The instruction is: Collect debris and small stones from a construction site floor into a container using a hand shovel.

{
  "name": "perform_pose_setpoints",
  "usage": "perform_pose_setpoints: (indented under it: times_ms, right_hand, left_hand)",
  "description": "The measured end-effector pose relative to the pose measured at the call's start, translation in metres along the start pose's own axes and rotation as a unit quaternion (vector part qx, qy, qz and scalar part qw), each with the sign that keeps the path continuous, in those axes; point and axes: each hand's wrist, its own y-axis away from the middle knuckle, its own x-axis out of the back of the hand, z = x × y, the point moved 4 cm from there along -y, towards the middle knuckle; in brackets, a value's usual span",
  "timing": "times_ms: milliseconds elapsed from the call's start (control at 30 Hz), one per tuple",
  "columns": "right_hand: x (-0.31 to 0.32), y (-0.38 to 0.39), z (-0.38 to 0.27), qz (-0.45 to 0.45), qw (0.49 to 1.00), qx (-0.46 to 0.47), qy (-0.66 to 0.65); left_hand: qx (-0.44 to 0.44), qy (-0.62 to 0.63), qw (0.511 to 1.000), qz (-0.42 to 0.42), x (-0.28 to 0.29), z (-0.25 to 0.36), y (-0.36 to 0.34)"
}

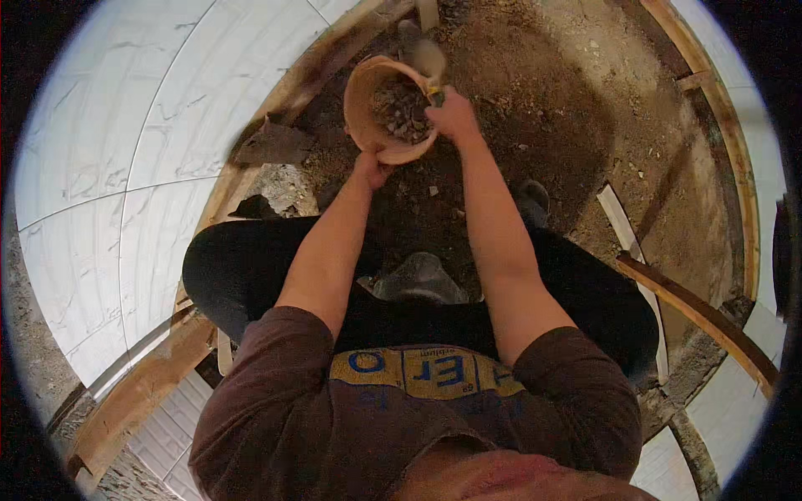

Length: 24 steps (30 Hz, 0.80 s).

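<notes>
A round tan bucket [361, 108] holding grey rubble [401, 117] is tilted at the top middle. My left hand [374, 167] grips its near lower edge, fingers wrapped round it. My right hand [451, 113] is closed at the bucket's right rim on what looks like the yellow-green handle of a tool [434, 94]. A blurred grey-tan shape [424, 57] sits just beyond the handle, too unclear to name.
Dirt floor [551, 117] with stone chips lies ahead. Pale tiled panels [109, 150] border the left, with wooden boards [138, 388] along them. A loose pale strip [618, 213] and a curved-looking timber [702, 305] lie right of my knees [217, 267].
</notes>
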Motion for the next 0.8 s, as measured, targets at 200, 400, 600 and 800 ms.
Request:
perform_pose_setpoints:
  times_ms: [200,400,600,800]
  right_hand:
    - [0.038,0.009,0.07,0.106,0.9,-0.178,-0.384]
    - [-0.002,0.016,0.022,-0.031,0.996,-0.076,-0.02]
    - [0.03,0.016,0.025,0.129,0.966,-0.2,-0.101]
    - [0.093,0.025,0.026,0.047,0.956,-0.191,-0.218]
  left_hand:
    - [-0.093,-0.428,0.893,0.097,-0.064,0.009,0.005]
    - [-0.07,-0.134,0.988,0.009,-0.003,-0.016,0.018]
    - [-0.06,-0.228,0.959,0.157,-0.028,-0.001,0.021]
    - [-0.116,-0.329,0.936,0.044,-0.095,0.037,0.022]
